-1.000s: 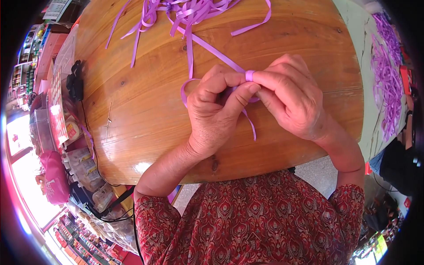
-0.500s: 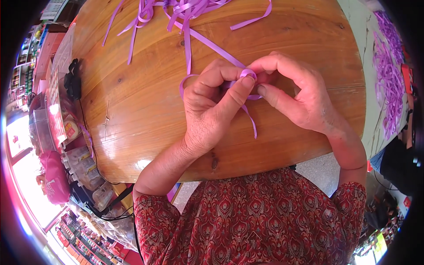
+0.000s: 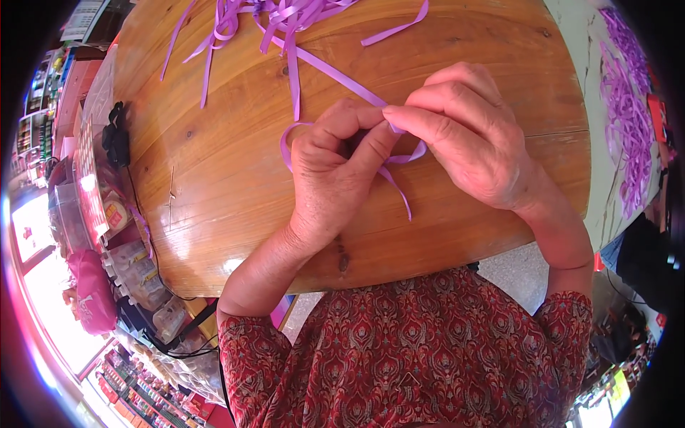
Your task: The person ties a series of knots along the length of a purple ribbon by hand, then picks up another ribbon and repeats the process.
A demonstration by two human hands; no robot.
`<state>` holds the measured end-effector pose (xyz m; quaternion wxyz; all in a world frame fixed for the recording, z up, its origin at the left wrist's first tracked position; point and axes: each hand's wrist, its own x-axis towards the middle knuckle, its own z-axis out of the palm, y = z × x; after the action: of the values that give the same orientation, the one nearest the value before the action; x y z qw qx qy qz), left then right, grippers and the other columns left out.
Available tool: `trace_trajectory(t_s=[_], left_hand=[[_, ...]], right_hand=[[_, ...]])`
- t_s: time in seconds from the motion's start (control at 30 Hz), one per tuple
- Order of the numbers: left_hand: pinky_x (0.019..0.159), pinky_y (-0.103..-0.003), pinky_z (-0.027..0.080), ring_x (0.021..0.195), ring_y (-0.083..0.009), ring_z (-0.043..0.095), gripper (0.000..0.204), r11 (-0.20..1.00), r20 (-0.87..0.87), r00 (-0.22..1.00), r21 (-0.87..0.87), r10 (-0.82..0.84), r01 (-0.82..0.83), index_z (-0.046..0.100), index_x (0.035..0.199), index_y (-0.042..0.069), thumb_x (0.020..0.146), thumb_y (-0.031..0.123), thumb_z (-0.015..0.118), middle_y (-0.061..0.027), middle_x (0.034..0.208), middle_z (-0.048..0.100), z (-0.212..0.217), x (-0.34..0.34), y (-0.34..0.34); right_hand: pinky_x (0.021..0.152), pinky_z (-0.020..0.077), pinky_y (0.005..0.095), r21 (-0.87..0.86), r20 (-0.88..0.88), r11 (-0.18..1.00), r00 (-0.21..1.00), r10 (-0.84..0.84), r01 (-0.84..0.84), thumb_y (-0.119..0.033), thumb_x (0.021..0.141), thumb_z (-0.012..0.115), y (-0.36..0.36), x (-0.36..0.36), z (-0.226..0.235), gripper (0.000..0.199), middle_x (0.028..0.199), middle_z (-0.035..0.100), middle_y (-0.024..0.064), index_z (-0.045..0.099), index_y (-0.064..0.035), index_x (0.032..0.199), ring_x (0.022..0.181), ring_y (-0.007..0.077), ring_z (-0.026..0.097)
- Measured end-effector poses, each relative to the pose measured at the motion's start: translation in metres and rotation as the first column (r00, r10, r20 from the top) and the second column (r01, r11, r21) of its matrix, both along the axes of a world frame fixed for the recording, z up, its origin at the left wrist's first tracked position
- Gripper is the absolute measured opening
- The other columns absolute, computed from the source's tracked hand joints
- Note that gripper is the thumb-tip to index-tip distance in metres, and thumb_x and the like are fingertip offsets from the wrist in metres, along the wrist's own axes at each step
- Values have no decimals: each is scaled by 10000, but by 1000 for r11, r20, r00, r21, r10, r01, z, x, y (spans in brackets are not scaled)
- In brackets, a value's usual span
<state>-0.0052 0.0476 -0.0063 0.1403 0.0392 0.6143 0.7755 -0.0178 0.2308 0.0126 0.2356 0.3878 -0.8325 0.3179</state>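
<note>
Over the middle of the wooden table, my left hand (image 3: 332, 160) pinches a narrow purple ribbon (image 3: 335, 75) between thumb and forefinger. My right hand (image 3: 467, 135) meets it there, its fingertips closed on the same ribbon at the left fingertips. A small fold of purple shows between the two hands; the rest of it is hidden by fingers. One length runs up and left from the fingers to a pile of purple ribbons (image 3: 292, 16) at the far edge. A loop hangs left of my left hand, and a loose end dangles below the fingertips.
A cut ribbon piece (image 3: 394, 31) lies beyond my right hand. Thin, needle-like sticks (image 3: 171, 196) rest on the wooden table (image 3: 235, 164) at left. A heap of purple ribbons (image 3: 628, 128) covers part of the pale surface at right. Plastic boxes and a pink bag (image 3: 93, 292) crowd the left side.
My right hand has turned over and moved left and up, its fingers now meeting my left fingertips. The ribbon loop over my left thumb is no longer visible.
</note>
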Motion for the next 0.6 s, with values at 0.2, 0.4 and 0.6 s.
trace_trajectory(t_s=[0.2,0.4,0.6], left_hand=[[689,-209,526,815,-110,653,74,997,17,999,58,-51,50,633,947,-25,892,-24,583,-30,888,634,-1,-2,0],[672,-215,536,840,-155,678,64,997,71,997,75,-25,20,603,948,-32,891,-24,575,-34,854,638,4,-1,1],[635,-181,499,747,-60,615,40,999,72,997,-7,36,-35,587,918,-12,884,9,586,-17,843,636,5,-1,1]], right_hand=[[646,474,313,-55,16,998,999,44,-43,16,594,706,3,-3,1,388,848,597,81,678,-6,981,781,239,563],[649,489,321,-50,27,995,996,-88,89,-7,640,753,3,-5,6,330,856,603,84,674,-9,961,791,240,580],[615,481,300,-90,73,994,996,-59,66,31,665,743,3,-3,4,262,809,606,84,657,-6,909,760,237,588]])
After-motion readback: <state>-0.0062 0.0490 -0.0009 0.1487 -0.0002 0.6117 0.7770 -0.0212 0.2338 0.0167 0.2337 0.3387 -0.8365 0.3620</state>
